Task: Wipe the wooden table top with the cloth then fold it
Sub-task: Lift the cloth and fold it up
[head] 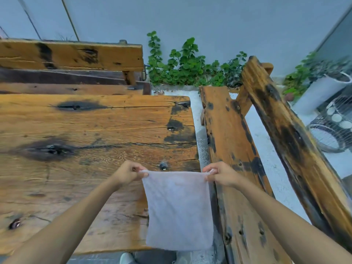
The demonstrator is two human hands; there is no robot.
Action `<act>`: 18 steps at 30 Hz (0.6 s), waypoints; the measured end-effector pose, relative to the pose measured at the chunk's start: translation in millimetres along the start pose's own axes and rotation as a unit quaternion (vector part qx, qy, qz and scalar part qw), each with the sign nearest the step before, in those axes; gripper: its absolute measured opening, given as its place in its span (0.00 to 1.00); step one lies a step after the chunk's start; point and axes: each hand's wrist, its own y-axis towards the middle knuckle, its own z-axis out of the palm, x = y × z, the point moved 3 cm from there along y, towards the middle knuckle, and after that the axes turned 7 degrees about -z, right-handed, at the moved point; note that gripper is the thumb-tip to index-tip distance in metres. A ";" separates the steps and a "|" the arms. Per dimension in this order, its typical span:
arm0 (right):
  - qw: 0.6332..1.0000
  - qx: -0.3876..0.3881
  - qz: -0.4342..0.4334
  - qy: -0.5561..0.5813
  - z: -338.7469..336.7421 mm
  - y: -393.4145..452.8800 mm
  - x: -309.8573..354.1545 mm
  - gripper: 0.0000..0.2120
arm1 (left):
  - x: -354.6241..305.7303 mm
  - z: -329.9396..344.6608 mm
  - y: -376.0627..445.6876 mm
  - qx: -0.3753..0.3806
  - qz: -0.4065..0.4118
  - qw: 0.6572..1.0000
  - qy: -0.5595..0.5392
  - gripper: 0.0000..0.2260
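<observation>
A pale cloth is held up by its top corners over the near right corner of the wooden table, pinched by the left hand and the right hand, both grips closed on the fabric. It hangs flat, apparently squared for folding. A wooden bench stands right of the table, potted greenery beyond it against a grey wall.
</observation>
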 end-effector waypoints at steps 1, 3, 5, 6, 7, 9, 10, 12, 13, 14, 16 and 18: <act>1.000 -0.017 -0.006 -0.004 -7.2 3.7 14.0 0.14 | -1.7 -15.3 0.3 -0.019 0.004 1.000 -0.012 0.02; 0.999 -0.051 -0.016 -0.008 -18.2 9.4 41.1 0.13 | -6.2 -48.6 -1.2 -0.054 0.015 0.998 -0.036 0.01; 0.996 -0.073 -0.039 -0.033 -22.4 13.8 66.2 0.10 | -11.9 -79.3 -4.1 -0.080 0.035 0.996 -0.037 0.03; 0.994 -0.085 -0.056 -0.047 -22.0 16.9 79.0 0.09 | -15.4 -94.5 -6.6 -0.092 0.047 0.994 -0.029 0.03; 0.991 -0.100 -0.070 -0.054 -22.3 18.9 87.8 0.09 | -20.1 -105.4 -6.8 -0.102 0.059 0.993 -0.024 0.02; 0.984 -0.137 -0.099 -0.060 -19.6 24.8 106.1 0.08 | -25.7 -128.5 -9.1 -0.133 0.080 0.988 -0.015 0.01; 0.979 -0.160 -0.111 -0.059 -18.1 27.5 113.5 0.08 | -27.5 -138.4 -10.6 -0.152 0.090 0.984 -0.006 0.03; 0.970 -0.195 -0.132 -0.064 -13.0 32.4 125.5 0.07 | -27.0 -154.0 -15.3 -0.182 0.104 0.978 0.013 0.04; 0.967 -0.201 -0.138 -0.069 -9.2 34.0 128.2 0.06 | -25.3 -158.3 -17.4 -0.188 0.112 0.975 0.023 0.05; 0.969 -0.195 -0.137 -0.072 -2.3 36.1 130.0 0.06 | -20.3 -162.4 -20.8 -0.191 0.118 0.974 0.032 0.07; 0.979 -0.153 -0.111 -0.074 13.1 37.2 126.3 0.06 | -5.4 -163.8 -24.5 -0.185 0.103 0.976 0.049 0.07; 0.988 -0.101 -0.085 -0.083 33.5 34.7 116.9 0.06 | 15.5 -159.1 -28.3 -0.159 0.080 0.980 0.088 0.05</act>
